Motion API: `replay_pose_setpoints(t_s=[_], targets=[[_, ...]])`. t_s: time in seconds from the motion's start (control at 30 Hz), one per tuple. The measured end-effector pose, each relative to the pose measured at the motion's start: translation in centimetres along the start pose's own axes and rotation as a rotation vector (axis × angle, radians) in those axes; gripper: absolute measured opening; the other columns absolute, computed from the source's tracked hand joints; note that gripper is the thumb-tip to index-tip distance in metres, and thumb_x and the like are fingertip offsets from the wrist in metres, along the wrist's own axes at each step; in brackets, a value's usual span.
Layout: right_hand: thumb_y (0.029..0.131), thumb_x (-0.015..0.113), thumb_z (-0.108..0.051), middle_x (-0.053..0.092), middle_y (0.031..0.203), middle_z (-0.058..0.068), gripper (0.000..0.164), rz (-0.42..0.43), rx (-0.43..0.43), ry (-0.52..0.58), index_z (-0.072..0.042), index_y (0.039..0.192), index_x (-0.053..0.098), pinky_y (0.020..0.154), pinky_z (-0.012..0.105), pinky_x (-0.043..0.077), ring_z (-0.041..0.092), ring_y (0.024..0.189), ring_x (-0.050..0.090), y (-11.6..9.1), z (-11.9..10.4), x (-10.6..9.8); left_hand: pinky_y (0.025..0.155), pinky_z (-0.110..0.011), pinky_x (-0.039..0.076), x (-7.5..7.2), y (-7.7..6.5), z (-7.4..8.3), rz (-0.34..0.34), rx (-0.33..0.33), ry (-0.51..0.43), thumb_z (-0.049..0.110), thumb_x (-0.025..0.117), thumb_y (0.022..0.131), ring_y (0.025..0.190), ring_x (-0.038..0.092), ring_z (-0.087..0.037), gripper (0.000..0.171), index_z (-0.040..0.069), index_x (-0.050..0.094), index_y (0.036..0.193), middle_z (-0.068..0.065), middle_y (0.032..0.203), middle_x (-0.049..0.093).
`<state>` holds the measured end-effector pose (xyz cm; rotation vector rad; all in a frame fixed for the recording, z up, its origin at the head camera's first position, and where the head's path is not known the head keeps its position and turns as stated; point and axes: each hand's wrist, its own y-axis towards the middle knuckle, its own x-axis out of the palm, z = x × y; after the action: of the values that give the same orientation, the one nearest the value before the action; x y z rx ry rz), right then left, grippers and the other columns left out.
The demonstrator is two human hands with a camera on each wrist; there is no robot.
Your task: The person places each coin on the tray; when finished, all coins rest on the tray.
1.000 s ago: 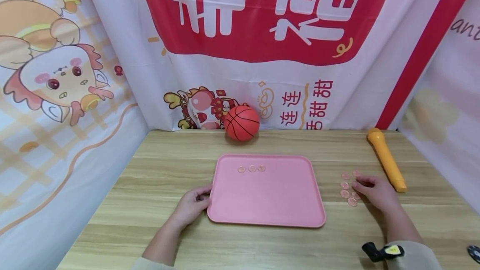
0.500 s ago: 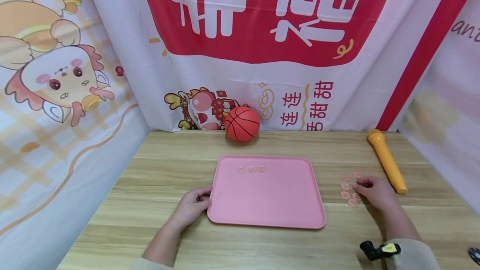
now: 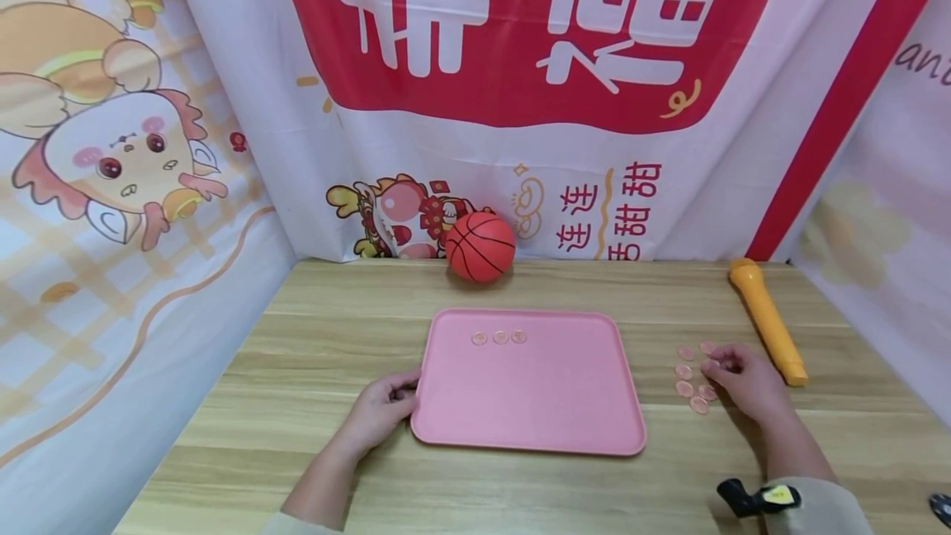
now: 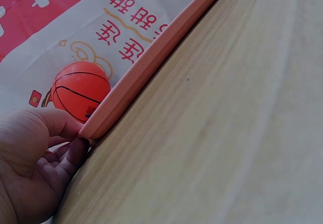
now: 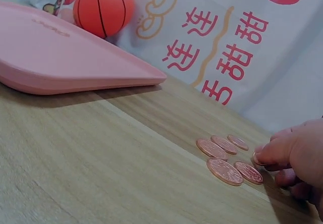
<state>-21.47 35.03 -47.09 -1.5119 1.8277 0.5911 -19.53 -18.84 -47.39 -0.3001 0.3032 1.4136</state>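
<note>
1. Ball behind the pink tray, yellow mic beside right hand.
2. Coin pinched in it, loose coins right of tray; left hand pinching tray's rim.
3. Backdrop says 连连, 甜甜.

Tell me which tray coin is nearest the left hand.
The leftmost coin in the row of three on the pink tray; the other two coins lie farther right.
</note>
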Motion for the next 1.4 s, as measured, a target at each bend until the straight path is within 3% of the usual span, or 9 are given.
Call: replay_pose_setpoints(t_s=[0.23,0.37,0.5,0.6,0.7,0.8,1.07,1.23,1.4], targets=[[0.096,0.055,-0.046,0.067,0.100,0.007,0.053,0.059,0.038,0.144,-0.004,0.130,0.056,0.065,0.020,0.050,0.007,0.079,0.059,-0.2,-0.3,0.2,0.072,-0.018,0.049,0.1,-0.1,0.1,0.010,-0.013,-0.003,0.003,0.066,0.086,0.086,0.058,-0.012,0.047,-0.008,0.057,0.130,-0.015,0.105,0.068],[0.094,0.055,-0.051,0.064,0.101,-0.002,0.062,0.041,0.070,0.233,-0.007,0.138,0.053,0.068,0.017,0.051,0.002,0.081,0.057,-0.5,-1.0,0.1,0.072,-0.018,0.049,0.1,-0.1,0.1,0.013,-0.017,-0.002,0.002,0.066,0.086,0.085,0.058,-0.012,0.047,-0.007,0.057,0.130,-0.015,0.103,0.068],[0.093,0.060,-0.048,0.058,0.102,-0.011,0.067,0.015,0.040,0.306,-0.007,0.143,0.046,0.072,0.019,0.053,-0.001,0.085,0.056,-0.8,-2.0,0.0,0.072,-0.018,0.049,0.1,-0.1,0.1,0.016,-0.019,-0.004,0.002,0.066,0.086,0.084,0.057,-0.011,0.046,-0.007,0.058,0.130,-0.014,0.101,0.068],[0.092,0.063,-0.045,0.059,0.098,-0.017,0.072,-0.030,0.006,0.402,-0.005,0.147,0.040,0.070,0.026,0.056,0.000,0.084,0.062,-1.1,-2.7,0.0,0.071,-0.018,0.049,0.1,-0.1,0.2,0.016,-0.017,-0.005,0.002,0.066,0.086,0.084,0.058,-0.011,0.046,-0.007,0.058,0.130,-0.014,0.101,0.068],[0.089,0.068,-0.042,0.063,0.098,-0.015,0.074,-0.116,0.059,0.592,-0.011,0.149,0.037,0.062,0.037,0.058,0.013,0.080,0.069,-1.4,-3.5,0.2,0.071,-0.018,0.049,0.1,-0.1,0.2,0.014,-0.014,-0.005,0.002,0.066,0.086,0.084,0.058,-0.011,0.046,-0.007,0.057,0.131,-0.015,0.102,0.068],[0.085,0.072,-0.043,0.063,0.102,-0.011,0.076,-0.149,0.124,0.674,-0.019,0.149,0.038,0.057,0.040,0.057,0.021,0.075,0.069,-1.5,-4.3,0.6,0.071,-0.018,0.049,0.1,-0.1,0.1,0.011,-0.019,-0.005,0.002,0.066,0.086,0.084,0.058,-0.011,0.047,-0.007,0.057,0.131,-0.015,0.103,0.068],[0.089,0.069,-0.042,0.057,0.108,-0.014,0.073,-0.148,0.014,0.551,-0.010,0.147,0.038,0.052,0.025,0.047,0.002,0.063,0.050,-0.7,-7.0,2.5,0.071,-0.018,0.049,0.1,0.0,0.2,0.014,-0.025,-0.012,0.003,0.065,0.086,0.085,0.058,-0.012,0.046,-0.006,0.058,0.131,-0.015,0.106,0.068],[0.091,0.069,-0.030,0.065,0.112,0.003,0.061,-0.108,-0.146,0.444,0.001,0.138,0.047,0.075,0.017,0.052,-0.006,0.087,0.058,-0.1,-9.2,4.1,0.071,-0.018,0.049,0.2,0.0,0.2,0.026,-0.037,-0.016,0.002,0.066,0.085,0.085,0.058,-0.012,0.045,-0.006,0.059,0.129,-0.014,0.104,0.069],[0.090,0.069,-0.020,0.065,0.114,0.016,0.051,-0.120,-0.191,0.434,0.003,0.132,0.052,0.078,0.017,0.053,-0.002,0.086,0.061,0.3,-11.5,6.0,0.072,-0.019,0.049,0.3,0.1,0.1,0.035,-0.043,-0.007,0.002,0.067,0.085,0.086,0.059,-0.012,0.045,-0.005,0.060,0.129,-0.013,0.104,0.069]])
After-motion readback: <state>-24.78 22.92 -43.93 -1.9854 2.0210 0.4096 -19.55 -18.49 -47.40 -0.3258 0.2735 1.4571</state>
